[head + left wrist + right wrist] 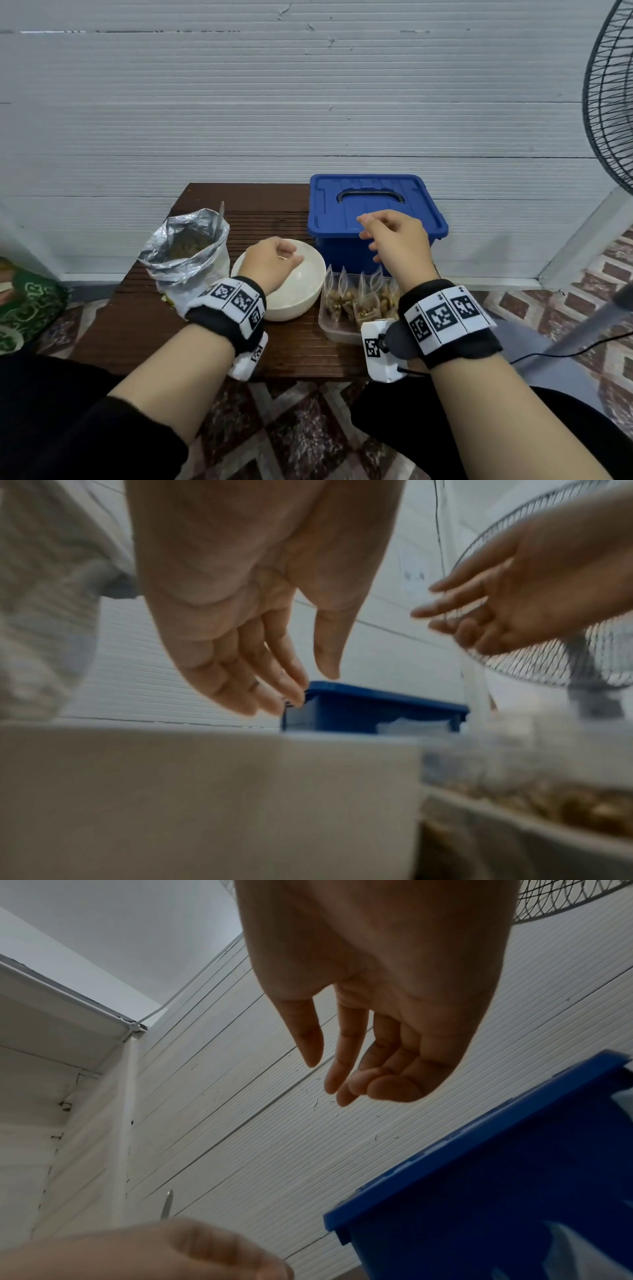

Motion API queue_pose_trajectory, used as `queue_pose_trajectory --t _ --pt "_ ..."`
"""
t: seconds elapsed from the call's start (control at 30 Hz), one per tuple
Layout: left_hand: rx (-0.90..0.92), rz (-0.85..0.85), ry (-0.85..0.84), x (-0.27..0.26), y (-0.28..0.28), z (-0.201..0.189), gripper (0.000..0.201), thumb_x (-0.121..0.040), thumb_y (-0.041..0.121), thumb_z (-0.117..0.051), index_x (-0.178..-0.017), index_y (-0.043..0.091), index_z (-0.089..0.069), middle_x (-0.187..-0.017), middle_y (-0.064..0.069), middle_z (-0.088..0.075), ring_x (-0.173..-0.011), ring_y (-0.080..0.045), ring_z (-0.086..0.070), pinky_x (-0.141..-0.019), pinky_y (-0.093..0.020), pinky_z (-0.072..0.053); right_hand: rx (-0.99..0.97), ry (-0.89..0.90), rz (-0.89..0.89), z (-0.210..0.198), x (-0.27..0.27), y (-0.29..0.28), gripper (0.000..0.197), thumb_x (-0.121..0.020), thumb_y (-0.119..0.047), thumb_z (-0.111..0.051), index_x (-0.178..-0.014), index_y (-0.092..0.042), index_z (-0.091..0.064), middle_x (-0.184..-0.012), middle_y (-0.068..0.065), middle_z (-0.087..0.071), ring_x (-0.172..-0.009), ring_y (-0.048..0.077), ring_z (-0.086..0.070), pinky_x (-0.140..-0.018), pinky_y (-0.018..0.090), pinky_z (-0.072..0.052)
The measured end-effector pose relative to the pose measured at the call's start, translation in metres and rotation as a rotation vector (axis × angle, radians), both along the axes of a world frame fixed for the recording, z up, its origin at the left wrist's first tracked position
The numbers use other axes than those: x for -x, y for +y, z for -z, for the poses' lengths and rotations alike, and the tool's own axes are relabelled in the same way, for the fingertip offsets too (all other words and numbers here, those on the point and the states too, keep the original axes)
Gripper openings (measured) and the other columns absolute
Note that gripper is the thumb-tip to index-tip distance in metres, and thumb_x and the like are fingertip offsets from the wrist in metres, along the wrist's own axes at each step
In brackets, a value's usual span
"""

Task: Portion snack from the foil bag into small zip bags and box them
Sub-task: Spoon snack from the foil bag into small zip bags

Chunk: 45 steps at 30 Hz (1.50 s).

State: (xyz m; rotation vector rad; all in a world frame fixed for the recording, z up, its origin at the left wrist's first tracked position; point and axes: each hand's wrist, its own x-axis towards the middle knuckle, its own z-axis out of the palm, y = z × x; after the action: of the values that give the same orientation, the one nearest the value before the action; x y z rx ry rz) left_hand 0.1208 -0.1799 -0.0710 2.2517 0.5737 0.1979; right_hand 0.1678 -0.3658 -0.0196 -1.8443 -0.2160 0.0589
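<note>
While my fingers are hanging loose and holding nothing, my left hand (270, 262) is hovering over the white bowl (301, 291) in the middle of the table (130, 329). My right hand (399, 240) is floating in front of the blue box (373, 202) at the back right corner, its lid on. The foil bag (186, 253) is standing open by the left edge. Filled small zip bags (356, 294) are sitting in a clear tray (337, 334) at the front right.

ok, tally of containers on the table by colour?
Blue: 1, the lidded box
White: 1, the bowl
Silver: 1, the foil bag
Clear: 1, the tray holding the filled zip bags, too bunched to count
Total: 4
</note>
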Motion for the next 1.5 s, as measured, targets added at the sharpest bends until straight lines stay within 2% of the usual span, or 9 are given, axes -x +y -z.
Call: queue_pose_trajectory --t 0.1,0.23,0.6,0.83,0.9,1.0,1.23,1.4,1.5 --pt "-0.112 0.13 0.214 -0.01 0.009 0.014 0.05 -0.086 0.039 -0.069 -0.129 0.015 -0.056 -0.131 0.0 -0.058 -0.117 -0.015 -0.054 -0.098 -0.026 -0.04 -0.009 -0.003 -0.021 -0.002 0.0 0.01 0.018 -0.092 -0.029 -0.059 -0.075 -0.025 -0.064 -0.083 -0.001 -0.069 -0.078 0.012 -0.059 -0.087 0.043 -0.054" --pt "-0.135 0.236 0.391 -0.02 0.006 0.033 0.062 -0.088 0.044 -0.065 -0.141 0.017 -0.046 -0.143 -0.003 -0.049 -0.13 -0.022 -0.047 -0.111 -0.037 -0.034 -0.009 -0.001 -0.037 -0.002 -0.002 0.018 0.015 -0.092 -0.029 -0.059 -0.077 -0.028 -0.063 -0.084 -0.002 -0.068 -0.08 0.011 -0.06 -0.085 0.041 -0.055" --pt "-0.176 0.119 0.362 -0.019 0.01 0.044 0.037 -0.082 0.042 -0.073 -0.114 0.028 -0.062 -0.108 0.006 -0.065 -0.113 -0.018 -0.055 -0.106 -0.043 -0.034 -0.011 0.012 -0.036 0.003 -0.005 0.021 0.017 -0.092 -0.028 -0.058 -0.076 -0.029 -0.063 -0.082 -0.004 -0.068 -0.078 0.011 -0.06 -0.083 0.039 -0.055" --pt "-0.158 -0.038 0.158 -0.014 0.01 0.025 0.016 -0.084 0.045 -0.069 -0.087 0.03 -0.066 -0.083 0.014 -0.059 -0.096 -0.011 -0.055 -0.097 -0.033 -0.032 0.014 -0.006 -0.035 0.004 -0.006 0.022 0.016 -0.092 -0.029 -0.058 -0.077 -0.029 -0.062 -0.086 -0.002 -0.068 -0.081 0.012 -0.06 -0.084 0.04 -0.055" --pt "-0.035 -0.063 -0.013 -0.012 0.01 0.018 0.014 -0.087 0.037 -0.068 -0.085 0.023 -0.066 -0.082 0.01 -0.06 -0.087 -0.011 -0.056 -0.08 -0.023 -0.042 0.044 -0.013 -0.04 0.005 -0.006 0.022 0.015 -0.092 -0.03 -0.058 -0.079 -0.028 -0.064 -0.088 -0.002 -0.069 -0.082 0.012 -0.06 -0.085 0.04 -0.055" --pt "0.1 -0.112 -0.249 -0.012 0.006 0.003 0.014 -0.091 0.031 -0.064 -0.086 0.019 -0.061 -0.081 0.005 -0.061 -0.077 -0.011 -0.059 -0.062 -0.014 -0.04 0.101 -0.011 -0.08 0.007 -0.004 0.022 0.012 -0.092 -0.031 -0.058 -0.085 -0.025 -0.067 -0.09 -0.004 -0.069 -0.084 0.011 -0.061 -0.088 0.04 -0.054" --pt "0.416 -0.197 -0.523 -0.016 -0.01 -0.022 0.015 -0.091 0.03 -0.064 -0.087 0.022 -0.052 -0.087 -0.009 -0.071 -0.078 -0.018 -0.065 -0.08 -0.035 -0.052 0.19 -0.02 -0.208 0.011 0.002 0.026 0.036 -0.081 -0.045 -0.07 -0.103 -0.017 -0.066 -0.093 -0.004 -0.068 -0.086 0.004 -0.061 -0.074 0.017 -0.05" --pt "0.628 -0.171 -0.592 -0.012 -0.018 -0.031 0.01 -0.095 0.017 -0.06 -0.094 0.016 -0.049 -0.081 0.0 -0.071 -0.074 -0.008 -0.069 -0.079 -0.027 -0.053 0.041 0.082 -0.255 0.009 0.002 0.022 0.011 -0.089 -0.021 -0.066 -0.084 -0.011 -0.068 -0.071 0.0 -0.07 -0.063 0.005 -0.065 -0.059 0.02 -0.052" --pt "0.659 -0.173 -0.573 -0.009 -0.018 -0.031 0.009 -0.096 0.01 -0.056 -0.101 0.016 -0.051 -0.082 0.001 -0.07 -0.072 0.0 -0.067 -0.074 -0.02 -0.052 -0.012 0.085 -0.217 0.007 -0.001 0.017 0.011 -0.089 -0.016 -0.065 -0.082 -0.009 -0.068 -0.065 0.0 -0.066 -0.055 0.004 -0.061 -0.054 0.017 -0.051"
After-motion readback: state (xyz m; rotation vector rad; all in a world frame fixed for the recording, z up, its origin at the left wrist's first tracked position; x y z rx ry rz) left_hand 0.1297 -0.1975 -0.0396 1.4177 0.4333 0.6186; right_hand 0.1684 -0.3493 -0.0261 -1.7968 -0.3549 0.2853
